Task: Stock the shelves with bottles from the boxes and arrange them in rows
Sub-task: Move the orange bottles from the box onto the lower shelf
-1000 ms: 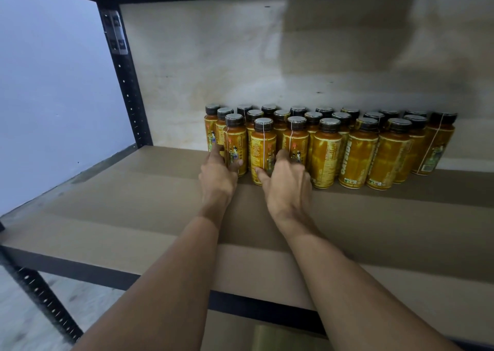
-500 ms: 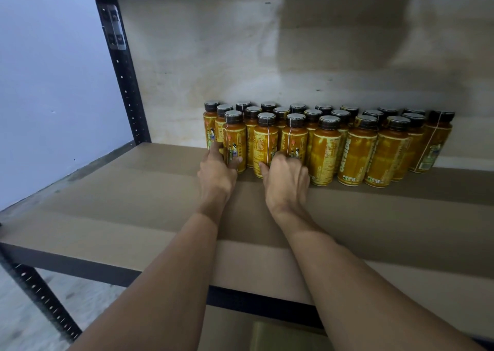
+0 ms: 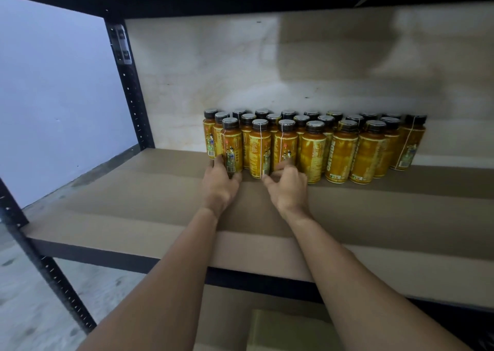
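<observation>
On shelf (image 3: 133, 190) — L hand (image 3: 220, 185) grips bottle (image 3: 232, 145); R hand (image 3: 288, 187) eased back, grip unclear.

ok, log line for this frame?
left hand grips front-left amber black-capped bottle | right hand at neighbouring bottles' bases, grip unclear

- Amber plastic bottles with dark caps (image 3: 342, 150) are stood in three rows at the back of a brown board shelf (image 3: 133, 203), before a pale plywood panel (image 3: 240, 70).
- A black perforated metal upright (image 3: 136, 110) is set to their left.
- The leftmost front bottle (image 3: 232, 145) is gripped low by the left hand (image 3: 220, 186), with the right hand (image 3: 290, 187) just right of it.
</observation>
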